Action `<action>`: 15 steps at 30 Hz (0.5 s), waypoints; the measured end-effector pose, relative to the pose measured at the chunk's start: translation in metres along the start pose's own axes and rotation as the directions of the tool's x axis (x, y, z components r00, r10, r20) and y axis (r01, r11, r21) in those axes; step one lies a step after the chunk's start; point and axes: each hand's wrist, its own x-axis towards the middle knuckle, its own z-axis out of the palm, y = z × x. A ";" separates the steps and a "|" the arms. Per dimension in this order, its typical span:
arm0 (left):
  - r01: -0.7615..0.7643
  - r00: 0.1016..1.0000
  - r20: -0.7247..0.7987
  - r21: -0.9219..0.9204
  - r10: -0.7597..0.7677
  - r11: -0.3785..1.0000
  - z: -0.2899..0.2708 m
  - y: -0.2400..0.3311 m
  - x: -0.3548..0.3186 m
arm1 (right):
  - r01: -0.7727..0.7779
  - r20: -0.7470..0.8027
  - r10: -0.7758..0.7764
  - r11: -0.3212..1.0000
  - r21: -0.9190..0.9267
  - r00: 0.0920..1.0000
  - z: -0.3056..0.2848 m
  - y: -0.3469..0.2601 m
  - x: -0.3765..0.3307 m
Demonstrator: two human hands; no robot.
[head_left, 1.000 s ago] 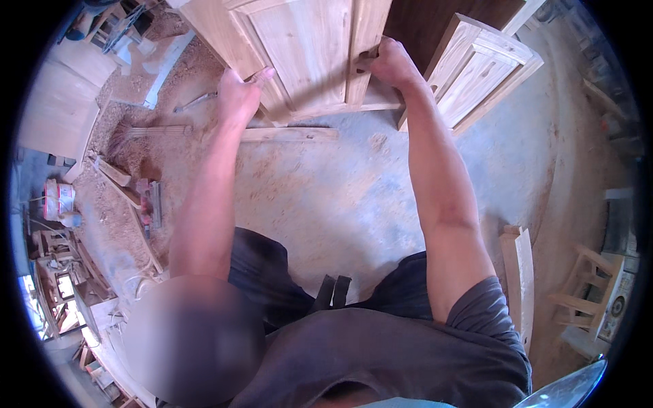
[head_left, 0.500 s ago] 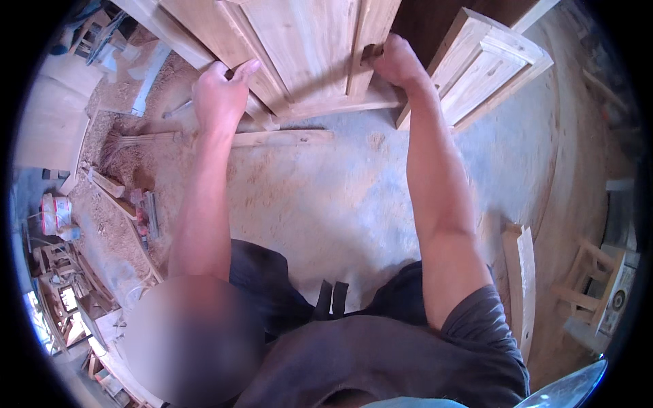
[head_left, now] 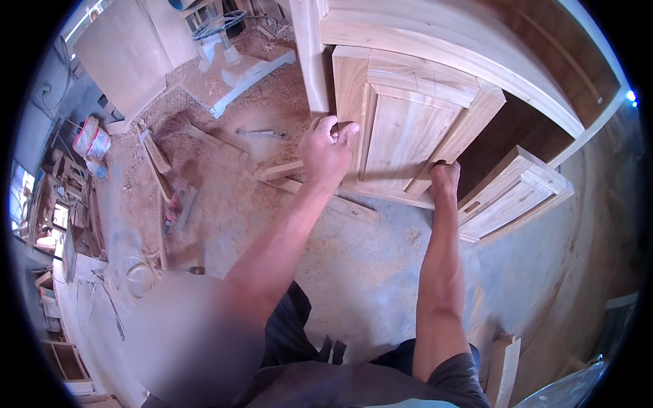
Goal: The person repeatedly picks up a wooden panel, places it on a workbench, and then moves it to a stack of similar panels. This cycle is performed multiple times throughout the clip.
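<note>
A pale wooden cabinet door [head_left: 408,136] with a raised centre panel stands in the front opening of a wooden cabinet [head_left: 435,47]. My right hand [head_left: 445,179] is closed round the door's right edge, low down; its fingertips are partly hidden. At the door's left side, my left hand [head_left: 327,155] is closed with curled fingers, close to the seam between door and cabinet post [head_left: 310,61]. Whatever its fingers hold, if anything, is hidden. Beside my right hand a second panelled door [head_left: 513,200] stands swung outward, with the dark cabinet inside showing between the two doors.
Wood strips [head_left: 340,204] lie on the dusty floor below the door. Further left are a wrench-like metal tool [head_left: 262,133], a twig broom [head_left: 197,132], a metal base [head_left: 252,78], and a white-and-red bucket [head_left: 92,139]. A timber piece [head_left: 503,370] is at lower right.
My view has swung left and up, so the door and both hands appear further right and lower, and more of the cabinet top shows. Both hands remain closed at the door's sides.
</note>
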 end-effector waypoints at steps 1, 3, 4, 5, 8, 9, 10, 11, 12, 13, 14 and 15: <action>-0.018 0.999 -0.028 -0.002 0.018 1.000 -0.001 0.000 0.000 | 0.015 0.012 -0.015 1.000 0.007 1.000 0.001 0.001 -0.002; -0.020 0.999 -0.032 0.005 0.021 1.000 -0.004 0.002 0.000 | 0.038 0.025 -0.038 0.999 0.026 0.999 0.001 0.004 -0.009; -0.021 0.999 -0.039 -0.003 0.021 1.000 -0.005 0.001 -0.001 | 0.029 0.017 -0.029 1.000 0.004 0.999 0.001 0.004 -0.010; -0.023 0.999 -0.046 -0.013 0.022 1.000 -0.005 0.001 0.000 | 0.050 0.005 -0.050 0.998 0.024 0.999 0.004 0.005 -0.011; -0.037 0.998 -0.049 0.062 0.040 0.997 -0.003 -0.007 0.007 | 0.077 -0.029 -0.075 0.993 0.091 0.997 0.008 0.021 -0.004; -0.024 0.999 -0.035 0.051 0.026 0.998 -0.002 -0.003 0.007 | 0.065 -0.041 -0.061 0.991 0.118 0.997 0.005 0.026 0.004; -0.011 1.000 -0.022 0.039 0.012 0.999 -0.001 0.001 0.007 | 0.055 -0.053 -0.048 0.988 0.145 0.997 -0.001 0.030 0.012; 0.000 1.000 -0.010 0.046 0.001 0.999 -0.004 0.000 0.008 | 0.034 -0.056 -0.027 0.990 0.134 0.998 0.003 0.027 0.009; 0.017 1.000 0.009 0.032 -0.018 0.999 -0.007 -0.002 0.009 | 0.014 -0.058 -0.007 0.992 0.124 0.998 0.009 0.020 0.004; 0.035 0.999 0.028 0.018 -0.036 0.999 -0.010 -0.005 0.010 | -0.005 -0.062 0.012 0.993 0.114 0.998 0.014 0.015 -0.001; 0.054 0.997 0.050 -0.008 -0.054 0.998 -0.011 -0.005 0.011 | -0.032 -0.040 0.035 0.995 0.092 0.999 0.012 0.012 0.000; 0.097 0.994 0.050 -0.048 -0.095 0.994 -0.013 -0.006 0.012 | -0.058 -0.020 0.060 0.996 0.069 0.998 0.010 0.010 0.002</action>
